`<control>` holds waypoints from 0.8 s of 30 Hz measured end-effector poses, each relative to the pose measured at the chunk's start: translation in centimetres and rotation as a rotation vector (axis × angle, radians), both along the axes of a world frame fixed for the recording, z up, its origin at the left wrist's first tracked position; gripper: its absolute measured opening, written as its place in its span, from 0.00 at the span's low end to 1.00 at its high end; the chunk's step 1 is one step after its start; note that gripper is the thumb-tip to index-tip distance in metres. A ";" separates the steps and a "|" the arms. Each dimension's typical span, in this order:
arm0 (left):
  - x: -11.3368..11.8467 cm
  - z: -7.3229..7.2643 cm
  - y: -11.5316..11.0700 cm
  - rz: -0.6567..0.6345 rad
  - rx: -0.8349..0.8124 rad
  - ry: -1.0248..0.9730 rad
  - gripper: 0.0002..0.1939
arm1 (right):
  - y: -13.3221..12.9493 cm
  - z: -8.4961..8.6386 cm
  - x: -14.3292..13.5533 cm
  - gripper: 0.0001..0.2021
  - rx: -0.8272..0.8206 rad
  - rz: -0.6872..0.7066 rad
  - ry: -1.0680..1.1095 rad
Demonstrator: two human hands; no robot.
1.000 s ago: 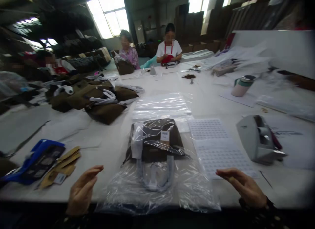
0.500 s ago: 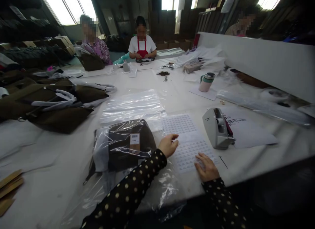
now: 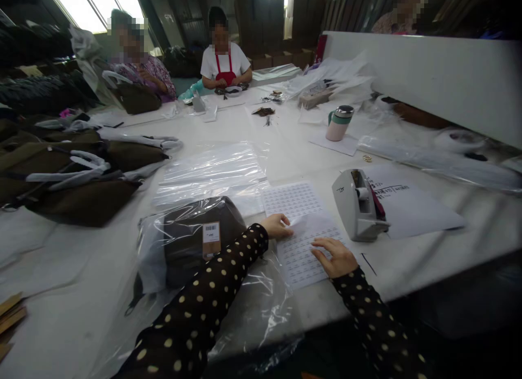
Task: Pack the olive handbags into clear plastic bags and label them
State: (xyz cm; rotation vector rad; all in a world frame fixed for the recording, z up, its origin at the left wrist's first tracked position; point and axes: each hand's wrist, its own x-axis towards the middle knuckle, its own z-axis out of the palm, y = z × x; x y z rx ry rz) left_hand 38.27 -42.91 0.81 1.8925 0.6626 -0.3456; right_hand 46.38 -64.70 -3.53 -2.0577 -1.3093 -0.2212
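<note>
Left hand [image 3: 277, 226] half-curled, hold unclear, right hand [image 3: 335, 258] loosely spread, both at a sheet [image 3: 293, 265] of illegible print; tag [image 3: 211, 238] bears barcode [image 3: 211, 227].

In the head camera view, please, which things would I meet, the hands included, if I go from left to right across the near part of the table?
Brown card pieces, dark bag in clear plastic, left hand, right hand, grey tabletop device, sheet with handwriting.
</note>
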 end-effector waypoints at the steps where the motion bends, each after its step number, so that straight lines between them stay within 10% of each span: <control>1: 0.0 0.1 0.0 0.002 -0.069 -0.003 0.18 | 0.9 0.4 0.1 0.08 0.025 0.016 -0.018; 10: -1.1 1.1 -0.5 0.069 -0.514 -0.122 0.23 | 4.5 1.4 1.0 0.05 0.073 0.167 -0.153; 24: -1.8 1.1 -0.8 0.168 -0.664 -0.137 0.22 | 4.3 2.4 0.4 0.09 0.102 0.271 -0.178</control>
